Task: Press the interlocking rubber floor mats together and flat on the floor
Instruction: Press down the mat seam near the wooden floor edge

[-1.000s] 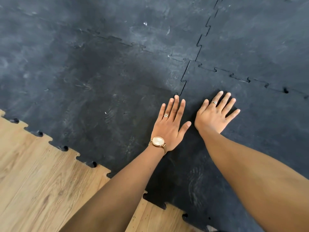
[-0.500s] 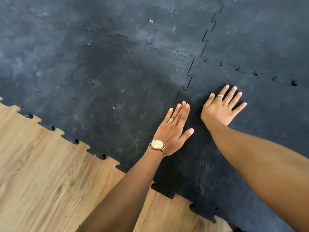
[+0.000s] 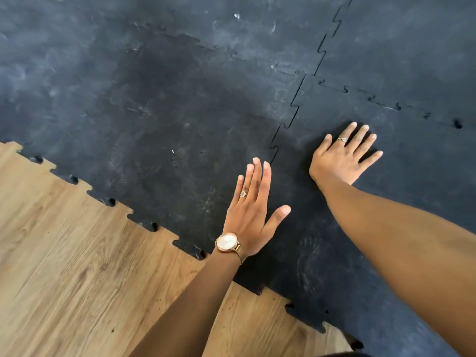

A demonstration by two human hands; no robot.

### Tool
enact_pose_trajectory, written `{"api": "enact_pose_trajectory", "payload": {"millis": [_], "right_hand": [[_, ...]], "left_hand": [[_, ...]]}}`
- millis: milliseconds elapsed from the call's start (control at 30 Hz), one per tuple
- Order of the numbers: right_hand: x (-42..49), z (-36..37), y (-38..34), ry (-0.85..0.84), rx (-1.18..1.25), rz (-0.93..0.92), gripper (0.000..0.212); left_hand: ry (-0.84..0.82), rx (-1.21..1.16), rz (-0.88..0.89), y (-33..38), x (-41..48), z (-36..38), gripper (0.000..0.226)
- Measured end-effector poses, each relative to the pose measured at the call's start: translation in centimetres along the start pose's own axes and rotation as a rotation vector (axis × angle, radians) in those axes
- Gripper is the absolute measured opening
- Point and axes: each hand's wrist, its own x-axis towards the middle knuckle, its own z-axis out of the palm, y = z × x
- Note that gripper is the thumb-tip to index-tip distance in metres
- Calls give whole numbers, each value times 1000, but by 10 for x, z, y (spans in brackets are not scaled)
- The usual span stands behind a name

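Note:
Dark rubber mats with puzzle-tooth edges cover most of the floor. The near left mat (image 3: 164, 130) meets the near right mat (image 3: 417, 181) along a toothed seam (image 3: 288, 119) that runs up to a four-way corner. My right hand (image 3: 343, 157) lies palm down on the near right mat, fingers spread, just right of the seam. My left hand (image 3: 253, 210), with a watch and a ring, is flat and open over the seam's near end, fingers together, thumb out. Whether its palm touches the mat I cannot tell. Neither hand holds anything.
Bare wood-look flooring (image 3: 77, 266) fills the lower left, bordered by the mats' jagged toothed edge (image 3: 152, 225). Two more mats (image 3: 401, 34) join at the back, with small gaps along the right-hand seam (image 3: 457, 124).
My left hand has drawn back toward me along the seam and away from my right hand. The right hand stays pressed on the near right mat. The view has shifted, showing more wood floor.

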Motion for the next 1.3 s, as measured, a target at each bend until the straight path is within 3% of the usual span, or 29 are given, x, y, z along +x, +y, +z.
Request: {"api": "enact_pose_trajectory", "payload": {"millis": [67,233,300,367,400,467,533,767,867,967,1067,1133,1233,1300], "right_hand": [[1,2,0,1,-7,7,63],[0,1,0,-5,-28,1,63],[-1,-2,-1,-16,-11,9,63],[-2,-2,-1,-16,-6,8,63],[-1,-1,-1,-4,-11,8,63],[1,2,0,20,-20,20,64],[0,3,1,17,-37,26,64],[0,-2,-2,2,-28,4,64],[1,3,-1,21,-27,17,64],[0,3,-1,19,-30,16,64],[1,2,-1,22,-31,17,63],[0,3,-1,27,-36,17,63],[0,2,-1,27,-49,24,63],[-1,-1,-2,12,-44,26,63]], "left_hand": [[73,13,21,2,-7,1,74],[-87,201,-93,0,-24,13,70],[-61,59,-73,2,-20,5,67],[59,-169,-141,-2,-24,-2,63],[124,-164,-189,-5,-28,-2,62],[150,81,-270,-12,-36,0,61],[25,269,-310,-13,-40,7,70],[-75,320,-274,-14,-37,4,82],[22,169,-208,-13,-17,-8,75],[257,-50,-188,-12,45,-25,65],[373,199,-200,-11,113,-28,62],[270,345,-221,-15,126,-16,64],[146,372,-284,-25,124,2,68],[97,383,-220,-21,125,-5,67]]}}
